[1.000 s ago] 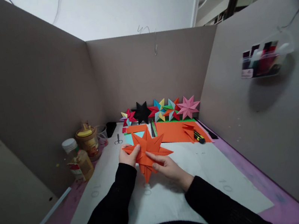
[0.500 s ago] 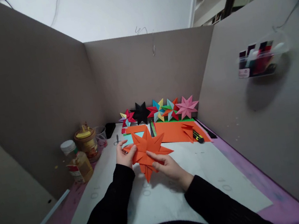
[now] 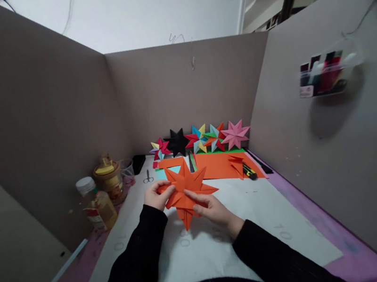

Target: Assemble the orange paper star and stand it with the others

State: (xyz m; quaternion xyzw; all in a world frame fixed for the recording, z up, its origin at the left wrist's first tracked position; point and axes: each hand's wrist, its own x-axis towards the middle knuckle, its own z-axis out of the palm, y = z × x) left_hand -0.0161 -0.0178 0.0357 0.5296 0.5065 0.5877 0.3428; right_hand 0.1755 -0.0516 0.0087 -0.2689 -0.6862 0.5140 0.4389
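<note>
An orange folded paper star (image 3: pixel 186 190) is held just above the white paper sheet (image 3: pixel 257 216) on the desk. My left hand (image 3: pixel 159 196) pinches its left points. My right hand (image 3: pixel 210 209) grips its lower right side, thumb on top. Both arms wear black sleeves. A smaller folded orange piece (image 3: pixel 237 164) lies on flat orange sheets (image 3: pixel 217 165) behind the star.
Several finished paper stars (image 3: pixel 202 138) lean against the back cardboard wall. Small scissors (image 3: pixel 148 177), a bottle (image 3: pixel 94 203) and a jar (image 3: pixel 110 179) stand at the left. A utility knife (image 3: pixel 249 172) lies at the right. A clear holder (image 3: pixel 328 72) hangs on the right wall.
The star and both hands stay in nearly the same place; the fingers shift slightly on the star's points.
</note>
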